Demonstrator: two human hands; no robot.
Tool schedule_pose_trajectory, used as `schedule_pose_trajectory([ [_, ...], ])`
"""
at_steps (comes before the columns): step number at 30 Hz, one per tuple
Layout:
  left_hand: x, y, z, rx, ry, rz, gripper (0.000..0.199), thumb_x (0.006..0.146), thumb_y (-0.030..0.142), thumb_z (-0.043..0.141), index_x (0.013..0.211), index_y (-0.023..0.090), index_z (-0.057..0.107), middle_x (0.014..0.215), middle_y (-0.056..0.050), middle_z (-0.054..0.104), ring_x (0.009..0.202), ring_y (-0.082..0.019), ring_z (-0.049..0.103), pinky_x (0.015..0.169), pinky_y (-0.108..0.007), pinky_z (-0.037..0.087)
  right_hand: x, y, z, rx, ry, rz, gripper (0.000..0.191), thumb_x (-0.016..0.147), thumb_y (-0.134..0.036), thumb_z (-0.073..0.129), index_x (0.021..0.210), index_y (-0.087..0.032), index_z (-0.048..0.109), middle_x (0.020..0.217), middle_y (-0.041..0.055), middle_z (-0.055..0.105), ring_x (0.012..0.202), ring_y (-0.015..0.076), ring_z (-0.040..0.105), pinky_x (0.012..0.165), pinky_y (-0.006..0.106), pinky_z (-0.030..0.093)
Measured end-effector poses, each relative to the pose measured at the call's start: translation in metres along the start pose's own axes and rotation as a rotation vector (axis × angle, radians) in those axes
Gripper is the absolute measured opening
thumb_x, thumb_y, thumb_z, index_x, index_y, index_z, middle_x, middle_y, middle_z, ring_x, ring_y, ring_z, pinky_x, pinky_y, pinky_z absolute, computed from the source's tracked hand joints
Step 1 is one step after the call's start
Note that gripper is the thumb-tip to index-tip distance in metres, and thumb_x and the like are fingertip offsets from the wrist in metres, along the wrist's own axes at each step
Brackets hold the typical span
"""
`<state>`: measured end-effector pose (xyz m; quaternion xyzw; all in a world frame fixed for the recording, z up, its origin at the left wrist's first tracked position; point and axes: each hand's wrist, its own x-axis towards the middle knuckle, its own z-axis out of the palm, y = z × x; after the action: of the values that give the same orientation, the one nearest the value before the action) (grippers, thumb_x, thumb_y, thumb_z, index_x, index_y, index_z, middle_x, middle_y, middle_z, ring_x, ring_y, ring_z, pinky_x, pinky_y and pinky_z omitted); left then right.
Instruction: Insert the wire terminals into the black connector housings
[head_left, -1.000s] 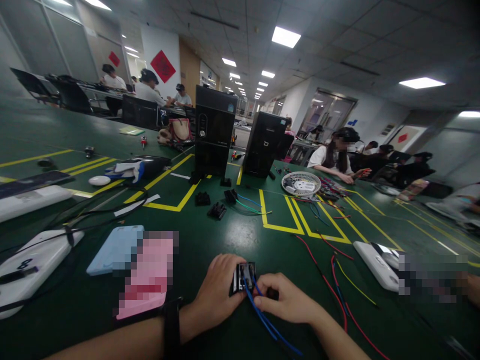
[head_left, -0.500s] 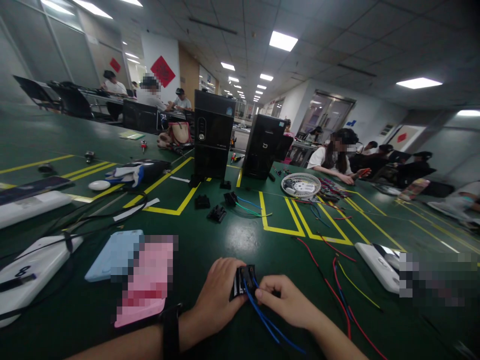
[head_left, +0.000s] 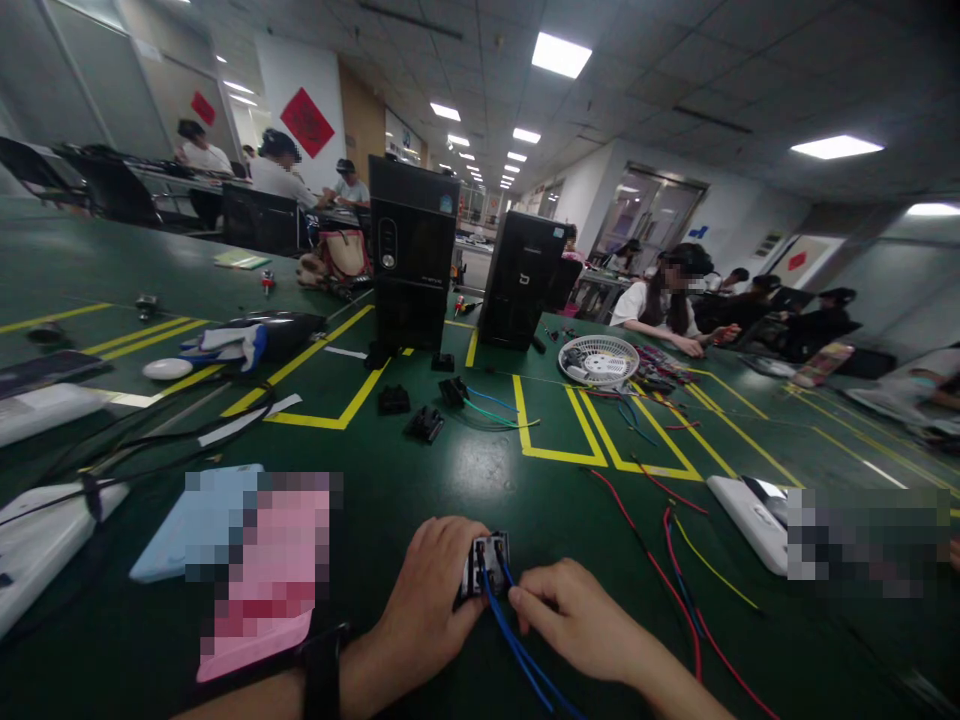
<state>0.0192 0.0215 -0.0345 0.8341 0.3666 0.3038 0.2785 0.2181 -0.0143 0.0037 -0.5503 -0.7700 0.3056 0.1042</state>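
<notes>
My left hand (head_left: pixel 431 580) is closed around a small black terminal block (head_left: pixel 493 548), its fingers over the block's left side and a pale, shiny face turned up. Two blue wires (head_left: pixel 517 650) run out of the block and trail down toward the bottom of the view. At the block's right side, my right hand (head_left: pixel 574 615) is closed, with thumb and forefinger pinching one blue wire close to where it enters. The fingertips partly hide that wire. A dark band sits on my left wrist.
Several black blocks (head_left: pixel 426 424) lie ahead, one with green and blue wires. Loose red wires (head_left: pixel 649 560) and a yellow wire (head_left: pixel 720 570) are on the right. A pink phone-shaped item (head_left: pixel 262 590) lies left. Two black computer towers (head_left: pixel 411 260) and a white basket (head_left: pixel 598 362) stand farther back.
The terminal block has tilted slightly, so its upper face now looks brighter. Both hands stay in nearly the same place on block and wire. The view has shifted a little.
</notes>
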Motion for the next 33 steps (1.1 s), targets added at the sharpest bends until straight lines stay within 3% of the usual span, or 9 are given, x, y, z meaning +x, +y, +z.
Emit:
schedule_pose_trajectory([
  [6, -0.001, 0.001, 0.000, 0.014, -0.002, -0.002, 0.040, 0.072, 0.011, 0.054, 0.110, 0.023, 0.048, 0.110, -0.005, 0.056, 0.104, -0.025, 0.048, 0.096, -0.045, 0.034, -0.001, -0.007, 0.008, -0.164, 0.137, -0.157, 0.039, 0.098, -0.029, 0.034, 0.064, -0.019, 0.050, 0.060, -0.0025, 0.057, 0.061, 0.0110, 0.054, 0.066, 0.024, 0.034],
  [9, -0.003, 0.000, 0.000, 0.020, -0.012, 0.013, 0.043, 0.071, 0.010, 0.053, 0.111, 0.024, 0.047, 0.112, -0.004, 0.056, 0.107, -0.025, 0.048, 0.100, -0.046, 0.030, -0.001, -0.005, 0.009, -0.289, 0.078, -0.213, 0.035, 0.097, -0.028, 0.035, 0.067, -0.020, 0.050, 0.063, -0.0017, 0.059, 0.062, 0.0118, 0.053, 0.067, 0.025, 0.034],
  [14, -0.003, 0.001, 0.000, 0.026, -0.024, 0.012, 0.044, 0.071, 0.009, 0.052, 0.112, 0.024, 0.046, 0.113, -0.004, 0.056, 0.109, -0.024, 0.048, 0.103, -0.046, 0.026, -0.003, -0.001, 0.005, -0.423, 0.039, -0.180, 0.032, 0.096, -0.026, 0.039, 0.068, -0.020, 0.053, 0.065, -0.0017, 0.062, 0.061, 0.0119, 0.054, 0.065, 0.026, 0.031],
  [21, 0.000, 0.002, -0.002, -0.001, -0.045, -0.056, 0.040, 0.071, 0.012, 0.055, 0.109, 0.024, 0.048, 0.110, -0.003, 0.057, 0.107, -0.024, 0.049, 0.103, -0.045, 0.027, -0.004, -0.009, 0.015, -0.437, 0.251, -0.161, 0.033, 0.094, -0.020, 0.036, 0.063, -0.019, 0.047, 0.059, -0.0016, 0.056, 0.057, 0.0120, 0.046, 0.063, 0.029, 0.024],
  [25, -0.001, 0.000, -0.002, -0.016, -0.043, -0.048, 0.042, 0.071, 0.012, 0.056, 0.109, 0.025, 0.048, 0.111, -0.002, 0.057, 0.108, -0.023, 0.048, 0.104, -0.045, 0.025, -0.002, -0.008, 0.018, -0.468, 0.190, -0.233, 0.028, 0.093, -0.020, 0.038, 0.067, -0.020, 0.049, 0.062, -0.0013, 0.058, 0.060, 0.0131, 0.047, 0.065, 0.030, 0.023],
  [29, -0.002, 0.001, -0.002, -0.030, -0.035, -0.058, 0.043, 0.068, 0.010, 0.056, 0.108, 0.026, 0.049, 0.110, -0.001, 0.057, 0.107, -0.022, 0.048, 0.104, -0.044, 0.025, -0.003, -0.002, 0.013, -0.537, 0.120, -0.210, 0.024, 0.091, -0.022, 0.042, 0.069, -0.021, 0.052, 0.065, -0.0010, 0.060, 0.061, 0.0141, 0.047, 0.064, 0.031, 0.022],
  [33, 0.000, 0.002, -0.003, -0.040, -0.054, -0.082, 0.043, 0.068, 0.012, 0.057, 0.108, 0.026, 0.050, 0.110, -0.002, 0.057, 0.108, -0.024, 0.047, 0.105, -0.045, 0.025, -0.006, -0.002, 0.012, -0.538, 0.161, -0.178, 0.027, 0.091, -0.021, 0.041, 0.066, -0.021, 0.050, 0.060, -0.0018, 0.057, 0.058, 0.0137, 0.046, 0.063, 0.031, 0.021],
])
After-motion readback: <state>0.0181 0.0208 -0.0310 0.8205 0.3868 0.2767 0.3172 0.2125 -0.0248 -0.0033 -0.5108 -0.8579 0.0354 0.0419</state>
